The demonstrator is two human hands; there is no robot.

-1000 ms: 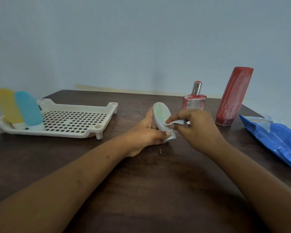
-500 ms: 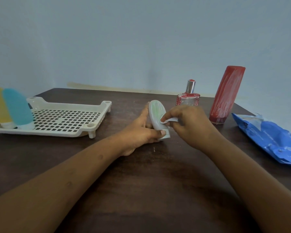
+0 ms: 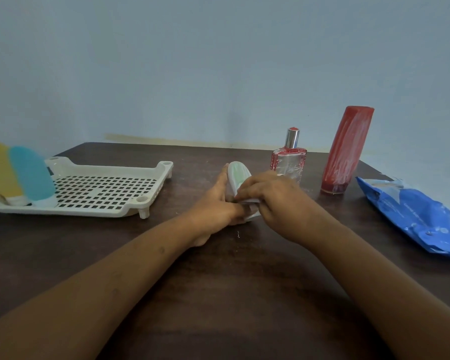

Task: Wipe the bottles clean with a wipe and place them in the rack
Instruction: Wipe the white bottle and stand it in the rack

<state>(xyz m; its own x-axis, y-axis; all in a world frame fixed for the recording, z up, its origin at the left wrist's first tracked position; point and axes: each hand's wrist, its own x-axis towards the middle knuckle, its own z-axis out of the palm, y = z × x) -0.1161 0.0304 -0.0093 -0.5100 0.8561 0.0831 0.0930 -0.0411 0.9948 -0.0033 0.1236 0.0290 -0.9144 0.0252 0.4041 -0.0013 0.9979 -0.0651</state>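
Wipe (image 3: 250,202) sits lower on the pale green bottle (image 3: 238,172) than before.
At left the rack (image 3: 109,168) holds a yellow bottle (image 3: 0,172) and a blue bottle (image 3: 31,175); the left hand (image 3: 218,203) grips the pale green bottle at the middle of the worktop (image 3: 218,294), and the right hand (image 3: 273,196) pinches the wipe against it.

A plain pale blue wall (image 3: 218,61) filled the upper half of the view, evenly and softly lit. Along its foot ran a yellowish strip (image 3: 166,139), just behind the far edge of a dark brown wooden bench (image 3: 218,294) whose grain showed faintly.
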